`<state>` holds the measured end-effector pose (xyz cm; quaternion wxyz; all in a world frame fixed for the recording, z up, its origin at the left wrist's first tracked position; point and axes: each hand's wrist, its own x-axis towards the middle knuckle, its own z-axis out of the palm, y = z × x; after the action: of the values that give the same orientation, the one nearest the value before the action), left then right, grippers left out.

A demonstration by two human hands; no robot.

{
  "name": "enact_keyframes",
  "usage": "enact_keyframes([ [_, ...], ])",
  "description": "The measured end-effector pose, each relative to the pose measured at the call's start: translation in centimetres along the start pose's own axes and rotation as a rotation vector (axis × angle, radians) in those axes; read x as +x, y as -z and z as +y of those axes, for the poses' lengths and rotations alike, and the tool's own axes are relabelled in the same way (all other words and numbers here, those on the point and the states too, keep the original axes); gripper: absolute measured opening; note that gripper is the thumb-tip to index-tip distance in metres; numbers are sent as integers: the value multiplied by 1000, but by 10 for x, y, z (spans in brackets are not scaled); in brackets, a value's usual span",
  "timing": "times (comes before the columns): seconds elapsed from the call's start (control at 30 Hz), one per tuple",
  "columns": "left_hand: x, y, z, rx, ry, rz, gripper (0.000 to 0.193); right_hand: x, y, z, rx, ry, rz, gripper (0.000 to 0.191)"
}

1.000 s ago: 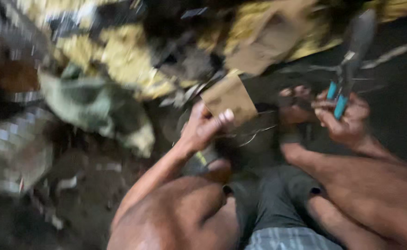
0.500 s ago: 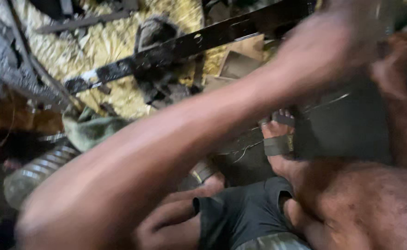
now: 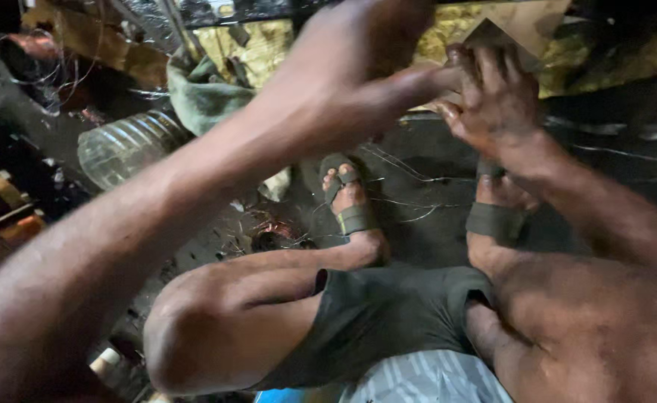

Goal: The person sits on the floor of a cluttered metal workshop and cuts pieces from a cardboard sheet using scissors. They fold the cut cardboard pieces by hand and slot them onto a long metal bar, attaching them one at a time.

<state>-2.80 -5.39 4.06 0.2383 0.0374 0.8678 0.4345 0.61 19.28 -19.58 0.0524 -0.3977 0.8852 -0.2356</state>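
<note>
Seemingly both hands meet high up — left hand [image 3: 358,67] closed, right hand [image 3: 493,97] gripping a brown cardboard piece [image 3: 519,30]; steadier grip near its edge would help.

Bare arms, no sleeves; dark grey shorts [image 3: 388,313]; olive strap sandals [image 3: 355,218] on feet.

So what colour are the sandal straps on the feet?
Olive-green sandal straps, clearest in the head view.
</note>
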Motion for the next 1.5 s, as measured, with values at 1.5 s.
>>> enact_keyframes([
  [1.5,-89,-92,-192,-887,-81,584,35,93,100,-155,276,-298,-257,21],
])
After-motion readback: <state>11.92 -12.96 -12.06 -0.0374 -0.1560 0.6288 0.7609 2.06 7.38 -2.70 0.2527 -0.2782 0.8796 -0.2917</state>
